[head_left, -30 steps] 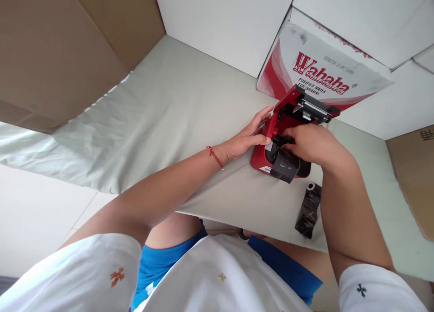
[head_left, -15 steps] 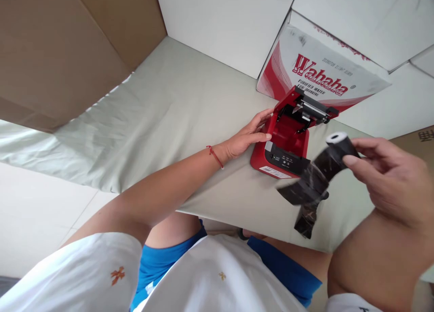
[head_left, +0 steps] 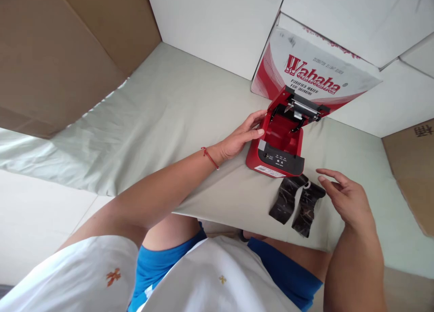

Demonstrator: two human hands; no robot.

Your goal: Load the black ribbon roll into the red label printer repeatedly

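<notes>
Black rolls: two, right of the frame's lower centre: a glossy black roll with a loose strip (head_left: 285,200) and, just beside it, a marbled black roll with a white core (head_left: 307,209).
Roll handling: probably light, slick and floppy along the tails; better pinched at the wound end, where they should be firmer.
Right hand (head_left: 347,199): near the rolls, thumb and index finger slightly parted, holding nothing; contact is hard to tell.
Left hand (head_left: 241,139): fingers and thumb parted, resting against the machine's side.
Red machine: one red plastic box-shaped machine with a raised lid and black front panel (head_left: 282,139), right of centre on the cloth-covered desk (head_left: 190,108).
Machine handling: looks stiff and fairly light; low side walls seem the safest hold, the hinged lid the weak part.
Carton: one white-and-red printed cardboard carton (head_left: 315,52), upper right, behind the machine.
</notes>
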